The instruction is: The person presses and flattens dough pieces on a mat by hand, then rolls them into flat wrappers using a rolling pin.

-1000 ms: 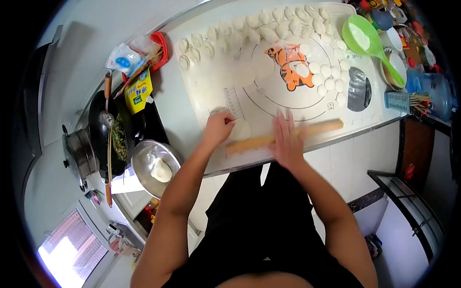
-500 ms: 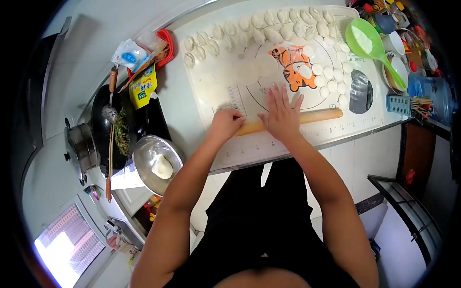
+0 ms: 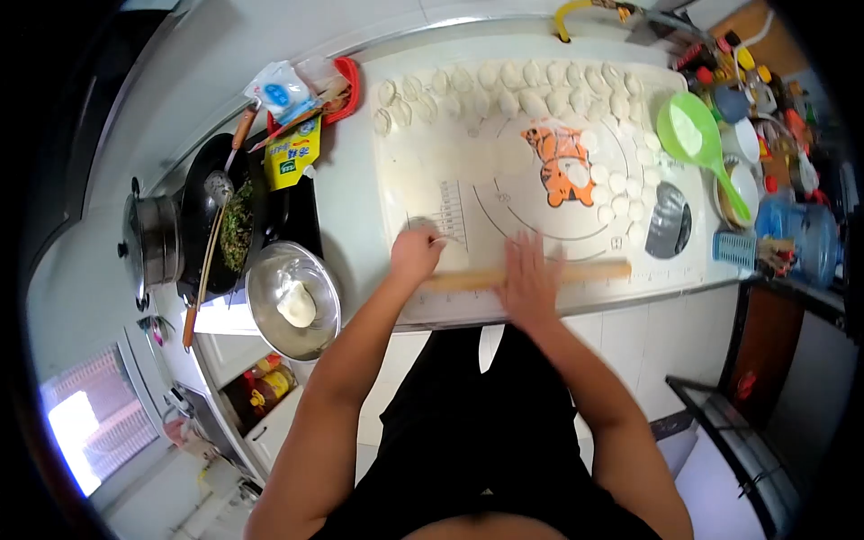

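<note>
My right hand [image 3: 529, 281] lies flat with its fingers stretched over the wooden rolling pin [image 3: 594, 271], slightly blurred. At the pin's left end, my left hand [image 3: 416, 256] has its thumb and finger pinched together on the edge of a thin pale piece, which looks like a dough wrapper [image 3: 453, 247]. Both hands are over the near edge of the white marked mat [image 3: 540, 241]. Small flattened dough rounds [image 3: 617, 184] lie on the mat's right part, around an orange tiger print [image 3: 560, 171]. Rows of folded dumplings [image 3: 531, 74] line its far side.
A steel bowl [image 3: 265, 292] with a dough lump stands at the left, beside a wok [image 3: 195, 229] with green filling. A green scoop [image 3: 708, 135], bottles and a blue basket [image 3: 733, 249] are at the right. A red basket [image 3: 350, 90] sits at the back left.
The camera view has shifted, so the mat sits lower in the picture. My right hand and the rolling pin are closer to the mat's near edge. My left hand now pinches a thin piece.
</note>
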A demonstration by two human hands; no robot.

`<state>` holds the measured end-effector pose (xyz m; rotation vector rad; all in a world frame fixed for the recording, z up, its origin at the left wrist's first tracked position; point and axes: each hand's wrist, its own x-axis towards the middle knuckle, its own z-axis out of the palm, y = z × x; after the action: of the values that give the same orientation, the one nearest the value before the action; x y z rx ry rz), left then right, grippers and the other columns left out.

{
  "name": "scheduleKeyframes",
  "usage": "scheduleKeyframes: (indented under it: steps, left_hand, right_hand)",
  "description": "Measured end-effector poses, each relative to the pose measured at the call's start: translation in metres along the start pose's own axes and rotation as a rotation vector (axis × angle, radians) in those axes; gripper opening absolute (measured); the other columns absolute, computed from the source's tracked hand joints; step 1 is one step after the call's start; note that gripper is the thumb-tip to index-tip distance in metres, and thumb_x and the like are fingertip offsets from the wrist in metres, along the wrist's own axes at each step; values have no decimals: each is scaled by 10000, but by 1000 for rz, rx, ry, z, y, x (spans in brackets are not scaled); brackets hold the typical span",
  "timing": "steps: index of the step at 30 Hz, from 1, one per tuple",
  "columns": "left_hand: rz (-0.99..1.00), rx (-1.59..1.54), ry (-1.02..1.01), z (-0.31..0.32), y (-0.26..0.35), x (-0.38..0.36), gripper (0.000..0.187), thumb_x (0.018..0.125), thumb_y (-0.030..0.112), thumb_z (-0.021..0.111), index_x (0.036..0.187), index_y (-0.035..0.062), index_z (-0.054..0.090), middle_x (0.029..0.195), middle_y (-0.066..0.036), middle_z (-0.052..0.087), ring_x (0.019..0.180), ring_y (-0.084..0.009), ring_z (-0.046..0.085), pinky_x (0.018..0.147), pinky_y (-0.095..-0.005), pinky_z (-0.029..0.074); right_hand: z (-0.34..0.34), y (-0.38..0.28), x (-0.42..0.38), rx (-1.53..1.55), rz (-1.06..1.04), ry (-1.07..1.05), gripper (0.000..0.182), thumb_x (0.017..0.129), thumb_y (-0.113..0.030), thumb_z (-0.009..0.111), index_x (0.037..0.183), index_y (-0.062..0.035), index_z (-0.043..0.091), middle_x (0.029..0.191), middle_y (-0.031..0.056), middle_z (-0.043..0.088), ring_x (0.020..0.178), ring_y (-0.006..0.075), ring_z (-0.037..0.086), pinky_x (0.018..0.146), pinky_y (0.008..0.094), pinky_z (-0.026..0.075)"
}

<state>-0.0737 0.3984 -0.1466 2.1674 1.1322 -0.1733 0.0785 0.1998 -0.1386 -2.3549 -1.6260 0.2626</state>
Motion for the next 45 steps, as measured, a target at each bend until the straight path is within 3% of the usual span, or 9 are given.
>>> scheduleKeyframes:
  steps: [4,10,15,20,23,26,30,39,45]
  left_hand:
    - [-156,-126,-32,-9,-2,-20,193,830,233,688,932,75,733,823,-128,701,789,-280,684,729,-374,533]
    - [118,228,69,-2,12,-5,170,807,214,728,850,49,730,798,-135,701,736,-271,685,684,-386,526]
    - [20,-54,10,0,5,-7,133,771,196,757,804,72,726,765,-115,695,707,-260,663,687,-361,525]
    - [-235,-40,443,-29,-12,-4,167,792,171,711,918,62,722,887,-120,714,821,-297,665,789,-387,522]
    - [-25,243,687,-24,2,-2,239,798,127,670,1018,38,697,1021,-156,692,974,-348,631,920,-435,481]
    - [63,165,401,10,40,-21,394,837,133,652,1214,22,630,1208,-198,633,1134,-380,568,1017,-456,430]
    - [412,273,277,60,123,-72,661,800,297,748,1403,132,531,1462,-199,462,1331,-418,419,1105,-488,343]
    - [494,121,303,96,121,-64,503,676,11,737,1161,120,665,1007,-98,601,962,-321,562,843,-441,447]
    - [533,59,345,124,161,-54,467,669,24,727,1125,117,682,1003,-90,604,941,-308,565,809,-434,448]
  right_hand:
    - [6,-3,-26,-48,-27,-90,836,784,-488,682,1454,-61,421,1550,184,340,1466,392,245,1014,796,153]
    - [-1,8,48,13,-54,-35,717,820,-448,670,1412,-93,474,1522,173,363,1440,382,285,998,771,245]
    - [3,53,-43,-36,-329,136,407,867,-281,590,1220,-80,583,1334,164,534,1298,381,456,992,607,365]
    - [-16,64,-21,341,-291,9,187,851,-151,541,998,-92,640,959,100,575,967,297,554,879,475,419]
    - [-14,78,-14,245,-234,24,154,865,-151,538,948,-81,648,909,90,558,901,286,538,829,476,419]
    - [-44,111,-9,263,-212,404,186,834,-157,615,985,-60,662,1008,163,593,967,340,543,869,473,420]
    - [-93,225,-30,-61,331,248,431,795,-234,706,1191,-84,624,1272,249,509,1196,411,462,955,565,386]
    - [-89,316,-40,-329,402,78,598,855,-346,695,1417,-321,491,1556,95,325,1439,398,256,1090,685,252]
    - [-113,366,-18,-342,347,111,531,902,-206,631,1396,-363,517,1533,147,358,1385,387,366,1114,528,338]
